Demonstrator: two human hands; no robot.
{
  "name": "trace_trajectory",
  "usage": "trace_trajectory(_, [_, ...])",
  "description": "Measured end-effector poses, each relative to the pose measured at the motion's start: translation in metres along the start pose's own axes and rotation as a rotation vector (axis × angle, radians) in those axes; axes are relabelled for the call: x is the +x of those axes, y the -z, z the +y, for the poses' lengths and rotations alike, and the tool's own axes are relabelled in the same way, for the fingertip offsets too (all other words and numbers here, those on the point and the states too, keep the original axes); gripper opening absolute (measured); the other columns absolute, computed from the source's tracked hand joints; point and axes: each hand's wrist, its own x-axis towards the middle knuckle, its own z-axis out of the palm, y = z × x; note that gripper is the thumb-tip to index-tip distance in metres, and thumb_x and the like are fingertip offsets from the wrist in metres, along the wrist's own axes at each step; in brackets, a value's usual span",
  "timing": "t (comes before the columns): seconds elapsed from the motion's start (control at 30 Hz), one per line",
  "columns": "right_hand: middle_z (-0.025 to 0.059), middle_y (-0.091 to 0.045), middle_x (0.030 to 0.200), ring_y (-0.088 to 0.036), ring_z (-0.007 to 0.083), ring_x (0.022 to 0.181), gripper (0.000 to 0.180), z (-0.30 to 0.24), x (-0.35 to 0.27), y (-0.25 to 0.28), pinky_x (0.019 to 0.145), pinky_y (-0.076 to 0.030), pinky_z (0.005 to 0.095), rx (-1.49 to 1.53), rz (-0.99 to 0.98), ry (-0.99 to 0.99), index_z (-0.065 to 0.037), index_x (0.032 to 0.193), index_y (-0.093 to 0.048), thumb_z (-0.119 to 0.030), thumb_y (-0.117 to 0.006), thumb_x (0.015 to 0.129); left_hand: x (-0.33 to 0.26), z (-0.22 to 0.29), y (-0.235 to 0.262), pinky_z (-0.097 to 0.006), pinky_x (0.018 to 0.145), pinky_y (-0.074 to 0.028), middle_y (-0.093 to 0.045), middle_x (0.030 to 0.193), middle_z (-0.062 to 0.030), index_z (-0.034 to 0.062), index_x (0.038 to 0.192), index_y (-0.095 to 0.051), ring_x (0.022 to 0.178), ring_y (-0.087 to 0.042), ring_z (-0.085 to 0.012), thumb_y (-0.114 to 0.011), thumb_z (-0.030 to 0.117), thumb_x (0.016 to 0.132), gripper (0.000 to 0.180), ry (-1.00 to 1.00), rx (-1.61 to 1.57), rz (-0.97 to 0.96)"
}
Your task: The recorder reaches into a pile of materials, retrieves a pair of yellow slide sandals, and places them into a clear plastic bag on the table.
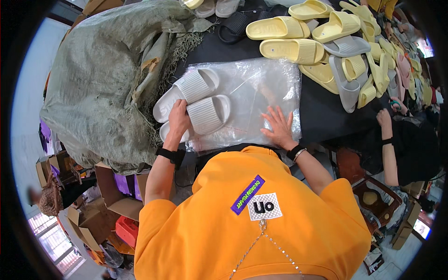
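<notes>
Two pale grey slide slippers (198,100) lie side by side on a stack of clear plastic bags (261,88) on the black table (322,112). My left hand (178,120) grips the nearer grey slipper at its heel end. My right hand (279,127) rests flat, fingers spread, on the plastic bags to the right of the slippers. Both wrists carry dark bands. My orange shirt fills the lower middle of the view.
A big grey-green woven sack (107,79) lies at the left, against the slippers. Several yellow and grey slippers (326,51) are piled at the back right. Another person in black (410,144) works at the right. Cardboard boxes (107,196) stand on the floor at lower left.
</notes>
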Motion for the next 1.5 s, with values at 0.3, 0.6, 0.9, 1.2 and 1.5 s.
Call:
trace_trajectory(0.3, [0.0040, -0.027, 0.142, -0.014, 0.0259, 0.134, 0.052, 0.000, 0.000, -0.001, 0.101, 0.004, 0.0608, -0.020, -0.005, 0.008, -0.023, 0.125, -0.045, -0.042, -0.056, 0.078, 0.002, 0.056, -0.029, -0.042, 0.068, -0.044, -0.053, 0.083, -0.0143, 0.0034, 0.087, -0.053, 0.080, -0.053, -0.0345, -0.053, 0.001, 0.068, 0.019, -0.250, 0.045, -0.185])
trace_trajectory(0.6, [0.0039, -0.025, 0.143, -0.013, 0.0267, 0.134, 0.054, -0.001, 0.000, -0.001, 0.101, 0.004, 0.0605, 0.005, -0.016, -0.017, -0.022, 0.125, -0.045, -0.041, -0.058, 0.076, 0.000, 0.050, -0.037, -0.043, 0.069, -0.043, -0.052, 0.086, -0.0136, 0.0022, 0.089, -0.052, 0.084, -0.052, -0.0335, -0.054, 0.004, 0.070, 0.020, -0.270, 0.048, -0.201])
trace_trajectory(0.9, [0.0035, -0.025, 0.143, -0.011, 0.0262, 0.135, 0.057, -0.002, 0.000, 0.001, 0.101, 0.005, 0.0599, 0.010, -0.030, -0.015, -0.021, 0.125, -0.045, -0.043, -0.060, 0.074, -0.003, 0.022, -0.028, -0.042, 0.071, -0.043, -0.051, 0.088, -0.0121, 0.0037, 0.090, -0.051, 0.086, -0.052, -0.0325, -0.056, 0.008, 0.072, 0.019, -0.238, 0.096, -0.220])
trace_trajectory(1.2, [0.0034, -0.024, 0.143, -0.011, 0.0255, 0.135, 0.059, -0.001, 0.000, 0.000, 0.101, 0.005, 0.0602, -0.006, -0.026, -0.008, -0.022, 0.125, -0.045, -0.047, -0.060, 0.073, -0.002, 0.025, -0.019, -0.044, 0.066, -0.042, -0.049, 0.083, -0.0135, 0.0022, 0.085, -0.050, 0.081, -0.051, -0.0347, -0.055, 0.005, 0.069, 0.016, -0.166, 0.039, -0.131])
trace_trajectory(1.5, [0.0034, -0.025, 0.143, -0.010, 0.0252, 0.135, 0.063, -0.001, 0.002, -0.003, 0.101, 0.004, 0.0606, -0.058, -0.030, -0.019, -0.017, 0.124, -0.046, -0.048, -0.061, 0.072, 0.018, 0.081, -0.036, -0.042, 0.068, -0.043, -0.052, 0.083, -0.0130, 0.0034, 0.085, -0.051, 0.080, -0.052, -0.0344, -0.054, 0.002, 0.068, 0.017, -0.237, -0.090, -0.082])
